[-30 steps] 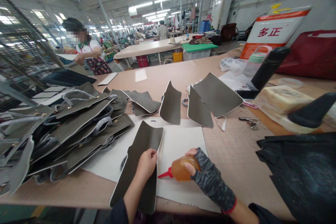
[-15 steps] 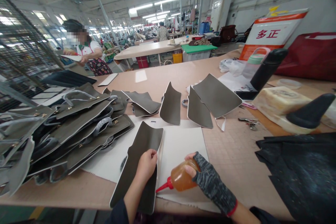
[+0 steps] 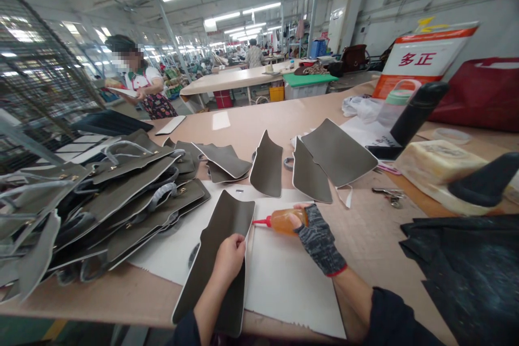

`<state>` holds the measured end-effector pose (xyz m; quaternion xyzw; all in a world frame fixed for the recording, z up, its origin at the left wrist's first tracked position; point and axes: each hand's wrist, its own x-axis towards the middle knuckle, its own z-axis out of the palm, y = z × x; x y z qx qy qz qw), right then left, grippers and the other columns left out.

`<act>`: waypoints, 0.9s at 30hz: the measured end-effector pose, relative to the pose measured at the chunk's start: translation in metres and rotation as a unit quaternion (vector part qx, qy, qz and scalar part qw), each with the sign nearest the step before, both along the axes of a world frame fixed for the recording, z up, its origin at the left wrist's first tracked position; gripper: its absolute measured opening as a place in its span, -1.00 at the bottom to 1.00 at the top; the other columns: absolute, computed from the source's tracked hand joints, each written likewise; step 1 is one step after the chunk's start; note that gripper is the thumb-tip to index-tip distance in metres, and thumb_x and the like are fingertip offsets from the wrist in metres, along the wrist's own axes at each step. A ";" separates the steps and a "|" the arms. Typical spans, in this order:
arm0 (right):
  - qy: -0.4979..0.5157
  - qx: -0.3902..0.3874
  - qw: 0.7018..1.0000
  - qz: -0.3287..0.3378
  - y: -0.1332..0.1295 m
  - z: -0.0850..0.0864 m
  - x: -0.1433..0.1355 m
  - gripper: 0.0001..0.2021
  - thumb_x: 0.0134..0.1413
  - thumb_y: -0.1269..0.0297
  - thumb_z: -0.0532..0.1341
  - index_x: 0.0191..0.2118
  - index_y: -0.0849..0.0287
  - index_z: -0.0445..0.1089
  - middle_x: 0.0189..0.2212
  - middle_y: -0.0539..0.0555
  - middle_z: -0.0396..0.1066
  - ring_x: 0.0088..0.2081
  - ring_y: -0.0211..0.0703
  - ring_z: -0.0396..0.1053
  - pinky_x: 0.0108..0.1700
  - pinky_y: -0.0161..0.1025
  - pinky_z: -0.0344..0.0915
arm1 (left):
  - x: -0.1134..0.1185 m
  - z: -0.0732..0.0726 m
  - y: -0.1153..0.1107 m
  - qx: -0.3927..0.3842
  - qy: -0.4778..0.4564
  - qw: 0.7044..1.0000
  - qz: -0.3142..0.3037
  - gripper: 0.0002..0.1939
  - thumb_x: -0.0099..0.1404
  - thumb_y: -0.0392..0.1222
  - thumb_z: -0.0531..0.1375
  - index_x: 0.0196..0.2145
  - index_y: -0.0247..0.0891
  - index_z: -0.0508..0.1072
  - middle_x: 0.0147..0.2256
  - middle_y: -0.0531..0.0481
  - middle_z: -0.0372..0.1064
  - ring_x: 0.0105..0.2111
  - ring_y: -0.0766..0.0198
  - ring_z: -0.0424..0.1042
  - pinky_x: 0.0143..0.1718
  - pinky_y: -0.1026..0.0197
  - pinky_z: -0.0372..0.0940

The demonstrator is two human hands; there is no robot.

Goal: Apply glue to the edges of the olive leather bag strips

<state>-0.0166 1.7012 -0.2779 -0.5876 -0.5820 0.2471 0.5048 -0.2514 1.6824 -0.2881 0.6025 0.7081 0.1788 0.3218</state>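
A dark grey-brown bag panel (image 3: 221, 238) with pale edges lies lengthwise before me, partly over a white sheet (image 3: 284, 281). Its right edge is pinched by the closed fingers of my left hand (image 3: 230, 257), which is bare. My right hand (image 3: 318, 238), in a grey fingerless glove with a red cuff, is wrapped round a squeeze bottle (image 3: 284, 221) of amber liquid. The bottle is tipped nearly level, and its red nozzle points left at the panel's upper right edge. Whether the tip touches the edge I cannot tell.
Bag pieces with wrapped handles (image 3: 121, 200) are heaped on the left. Several more panels (image 3: 267, 167) lie beyond the sheet. To the right are metal clips (image 3: 391, 194), black sheet material (image 3: 466, 270) and a pale block (image 3: 441, 159). A co-worker (image 3: 141, 81) stands at far left.
My right hand has moved the bottle away from me along the panel's right edge, from near its lower end to its upper part. My left hand keeps its pinch on the panel.
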 end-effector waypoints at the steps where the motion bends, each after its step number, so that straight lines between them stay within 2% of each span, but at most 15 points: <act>1: -0.006 0.016 1.000 0.003 0.002 0.001 0.000 -0.71 0.05 0.06 0.11 -0.17 0.13 0.24 -0.24 0.19 0.35 -0.20 0.00 0.34 -0.09 -0.02 0.31 | 0.000 0.000 0.000 0.000 0.000 1.000 0.000 -0.82 0.18 -0.29 0.03 -0.44 -0.28 0.42 -0.52 0.02 0.39 -0.47 0.33 0.37 -0.44 0.33 0.16; 5: -0.034 0.076 0.996 0.020 0.006 0.004 -0.001 -0.76 0.06 0.14 0.12 -0.15 0.10 0.24 -0.19 0.22 0.31 -0.06 0.03 0.26 0.07 0.01 0.19 | 0.000 -0.001 0.001 -0.001 0.001 1.000 0.001 -0.82 0.17 -0.30 0.03 -0.44 -0.28 0.42 -0.51 0.02 0.39 -0.47 0.32 0.37 -0.44 0.32 0.16; 8: -0.085 0.125 0.987 0.047 0.004 0.007 -0.002 -0.77 0.08 0.22 0.12 -0.12 0.10 0.23 -0.18 0.22 0.31 -0.05 0.03 0.25 0.07 0.02 0.20 | 0.001 0.000 0.001 -0.001 0.002 1.000 0.000 -0.83 0.18 -0.28 0.03 -0.45 -0.29 0.42 -0.52 0.02 0.39 -0.47 0.32 0.37 -0.44 0.32 0.16; 11: -0.118 0.134 0.982 0.061 -0.003 0.009 -0.004 -0.77 0.10 0.26 0.10 -0.10 0.09 0.22 -0.16 0.23 0.31 -0.04 0.04 0.25 0.07 0.05 0.19 | 0.001 0.002 0.001 0.000 0.002 1.000 -0.001 -0.83 0.18 -0.26 0.04 -0.45 -0.29 0.42 -0.53 0.02 0.38 -0.47 0.31 0.37 -0.44 0.32 0.17; 14: -0.085 0.092 0.989 0.073 -0.012 0.012 -0.005 -0.76 0.10 0.24 0.10 -0.09 0.08 0.19 -0.15 0.20 0.31 -0.03 0.02 0.24 0.08 0.04 0.16 | 0.002 0.003 0.001 0.001 0.004 1.000 -0.002 -0.83 0.18 -0.26 0.04 -0.45 -0.28 0.42 -0.53 0.03 0.38 -0.46 0.31 0.38 -0.44 0.32 0.18; 17: -0.049 0.047 0.995 0.074 -0.021 0.012 -0.004 -0.77 0.10 0.19 0.09 -0.12 0.10 0.19 -0.20 0.15 0.32 -0.11 -0.03 0.31 0.00 -0.01 0.24 | 0.003 0.003 0.000 0.004 0.006 1.000 0.000 -0.82 0.17 -0.25 0.04 -0.46 -0.28 0.42 -0.53 0.03 0.38 -0.46 0.30 0.38 -0.43 0.31 0.19; 20: -0.010 -0.038 0.994 0.099 -0.029 0.007 -0.002 -0.78 0.07 0.15 0.10 -0.18 0.12 0.22 -0.26 0.10 0.36 -0.20 -0.08 0.36 -0.08 -0.08 0.29 | 0.004 0.003 0.000 0.006 0.007 1.000 0.001 -0.83 0.17 -0.26 0.04 -0.46 -0.28 0.42 -0.53 0.03 0.39 -0.45 0.30 0.38 -0.42 0.31 0.19; 24: 0.056 -0.147 0.977 0.147 -0.037 0.001 -0.002 -0.78 0.00 0.13 0.14 -0.25 0.13 0.27 -0.29 0.08 0.40 -0.23 -0.07 0.37 -0.15 -0.13 0.30 | 0.003 0.000 0.000 0.005 0.010 1.000 -0.004 -0.82 0.18 -0.28 0.03 -0.44 -0.28 0.42 -0.52 0.03 0.39 -0.46 0.32 0.38 -0.42 0.32 0.20; 27: 0.148 -0.199 0.955 0.163 -0.037 0.006 0.003 -0.78 -0.10 0.12 0.20 -0.35 0.15 0.30 -0.40 0.02 0.38 -0.32 -0.10 0.34 -0.26 -0.18 0.28 | 0.002 -0.002 -0.001 0.000 0.011 1.000 -0.014 -0.80 0.21 -0.24 0.01 -0.41 -0.29 0.41 -0.50 0.02 0.39 -0.49 0.34 0.38 -0.45 0.32 0.21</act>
